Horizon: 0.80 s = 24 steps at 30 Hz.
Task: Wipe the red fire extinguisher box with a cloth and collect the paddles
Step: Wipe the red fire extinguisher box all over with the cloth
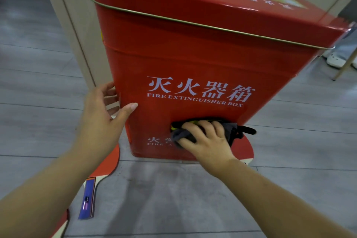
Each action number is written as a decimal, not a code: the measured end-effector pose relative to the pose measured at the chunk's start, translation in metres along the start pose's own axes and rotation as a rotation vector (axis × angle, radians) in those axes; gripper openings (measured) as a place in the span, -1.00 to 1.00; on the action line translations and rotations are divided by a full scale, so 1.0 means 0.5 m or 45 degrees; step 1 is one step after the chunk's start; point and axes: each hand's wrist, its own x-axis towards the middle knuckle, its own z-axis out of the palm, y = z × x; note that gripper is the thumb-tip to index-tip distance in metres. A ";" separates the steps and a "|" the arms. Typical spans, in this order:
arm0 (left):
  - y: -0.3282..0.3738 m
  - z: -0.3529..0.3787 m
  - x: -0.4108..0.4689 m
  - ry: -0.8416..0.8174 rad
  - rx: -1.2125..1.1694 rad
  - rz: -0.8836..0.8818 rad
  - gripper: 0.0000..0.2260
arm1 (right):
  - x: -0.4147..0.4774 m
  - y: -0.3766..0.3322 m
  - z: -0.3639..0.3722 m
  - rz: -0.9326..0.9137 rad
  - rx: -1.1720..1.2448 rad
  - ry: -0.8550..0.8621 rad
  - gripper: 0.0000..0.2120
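- Left grip point(102, 121), fingers straight, braced the red fire extinguisher box point(193, 60) at its left edge to steady it.
- Right grip point(208, 141) clutched the cloth point(178, 135) against the lower front, probably wiping.

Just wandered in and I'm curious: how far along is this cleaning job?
Mid-wipe. The right hand holds a dark grey cloth against the lower front of the red metal fire extinguisher box, while the left hand steadies its edge. How much is already wiped cannot be told. Collecting is not begun: one red table-tennis paddle lies on the grey floor at left, a second red paddle by the box's right foot.
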 end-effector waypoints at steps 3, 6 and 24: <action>-0.003 0.012 -0.006 0.034 -0.030 -0.015 -0.40 | -0.046 0.037 0.001 0.187 -0.052 0.104 -0.73; -0.010 0.022 -0.011 0.056 -0.028 -0.023 -0.38 | -0.095 0.061 0.018 0.381 -0.051 0.126 -0.71; -0.030 -0.015 0.018 -0.092 -0.069 -0.148 -0.88 | 0.082 -0.129 0.055 0.234 0.185 0.266 -0.77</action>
